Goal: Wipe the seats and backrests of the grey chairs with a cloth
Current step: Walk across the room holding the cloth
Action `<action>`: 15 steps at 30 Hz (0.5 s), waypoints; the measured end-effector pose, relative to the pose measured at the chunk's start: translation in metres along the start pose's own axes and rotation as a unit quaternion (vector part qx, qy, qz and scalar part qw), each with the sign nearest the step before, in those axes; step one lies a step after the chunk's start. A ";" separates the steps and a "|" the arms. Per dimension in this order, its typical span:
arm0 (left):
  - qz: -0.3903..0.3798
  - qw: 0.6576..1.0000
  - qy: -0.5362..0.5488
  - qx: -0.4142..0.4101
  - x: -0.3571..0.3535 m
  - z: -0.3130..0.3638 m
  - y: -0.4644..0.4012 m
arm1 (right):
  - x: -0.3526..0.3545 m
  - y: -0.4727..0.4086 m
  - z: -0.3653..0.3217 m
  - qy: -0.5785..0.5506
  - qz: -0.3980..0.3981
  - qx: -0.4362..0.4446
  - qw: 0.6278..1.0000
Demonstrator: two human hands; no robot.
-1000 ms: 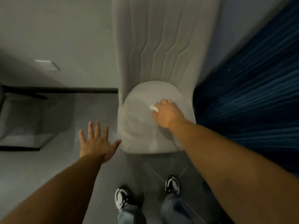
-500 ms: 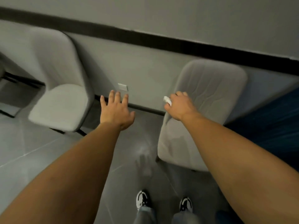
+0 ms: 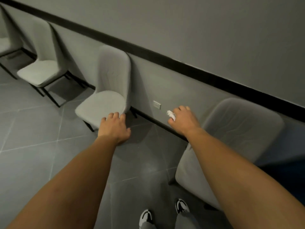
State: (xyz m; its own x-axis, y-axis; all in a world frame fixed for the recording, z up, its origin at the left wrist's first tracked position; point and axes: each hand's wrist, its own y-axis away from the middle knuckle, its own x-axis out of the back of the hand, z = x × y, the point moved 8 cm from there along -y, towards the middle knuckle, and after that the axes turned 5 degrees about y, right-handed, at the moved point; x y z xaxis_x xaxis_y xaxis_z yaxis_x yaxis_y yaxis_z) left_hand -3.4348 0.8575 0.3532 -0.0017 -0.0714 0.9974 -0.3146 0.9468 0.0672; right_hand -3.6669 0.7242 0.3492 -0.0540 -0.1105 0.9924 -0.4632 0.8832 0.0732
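Observation:
Grey chairs stand in a row against the wall. The nearest grey chair [image 3: 239, 129] is at the right, partly behind my right arm. A second grey chair [image 3: 109, 93] stands in the middle and a third [image 3: 42, 66] further left. My right hand [image 3: 184, 120] grips a small crumpled white cloth [image 3: 171, 114] in the air, left of the nearest chair's backrest. My left hand [image 3: 115, 128] hovers with relaxed fingers just in front of the second chair's seat edge, holding nothing.
The floor [image 3: 41, 138] is grey tile. A white wall socket [image 3: 157, 104] sits low on the grey wall between the two nearer chairs. A fourth chair [image 3: 5, 43] shows at the far left edge. My shoes [image 3: 181, 206] are at the bottom.
The view has swung left from the chair I was wiping. My right hand with the cloth has come off that chair's seat, and more chairs have come into view at the left.

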 end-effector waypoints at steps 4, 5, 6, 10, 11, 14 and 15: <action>0.000 0.997 0.025 0.068 0.013 -0.025 0.026 | -0.002 -0.006 -0.021 0.014 -0.021 0.061 0.998; 0.002 0.996 0.030 0.089 0.016 -0.031 0.035 | -0.002 -0.008 -0.030 0.019 -0.028 0.079 0.996; 0.006 0.993 0.032 0.112 0.019 -0.038 0.046 | -0.002 -0.010 -0.040 0.023 -0.034 0.101 0.994; 0.019 0.976 0.037 0.215 0.028 -0.061 0.095 | 0.009 -0.018 -0.094 0.035 -0.022 0.210 0.977; 0.018 0.970 0.033 0.240 0.029 -0.064 0.110 | 0.013 -0.018 -0.110 0.038 -0.015 0.237 0.971; 0.007 0.954 0.034 0.298 0.023 -0.064 0.156 | 0.018 -0.005 -0.155 0.045 -0.010 0.309 0.950; 0.001 0.949 0.037 0.312 0.020 -0.062 0.171 | 0.017 0.002 -0.167 0.043 -0.011 0.328 0.944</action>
State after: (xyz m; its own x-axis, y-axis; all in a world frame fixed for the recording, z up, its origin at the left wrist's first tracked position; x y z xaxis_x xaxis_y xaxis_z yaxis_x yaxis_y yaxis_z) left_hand -3.4292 1.0373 0.3867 0.0561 -0.0258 0.9981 -0.8161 0.5748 0.0608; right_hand -3.5206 0.8000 0.3829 0.0221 -0.0632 0.9978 -0.9129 0.4056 0.0459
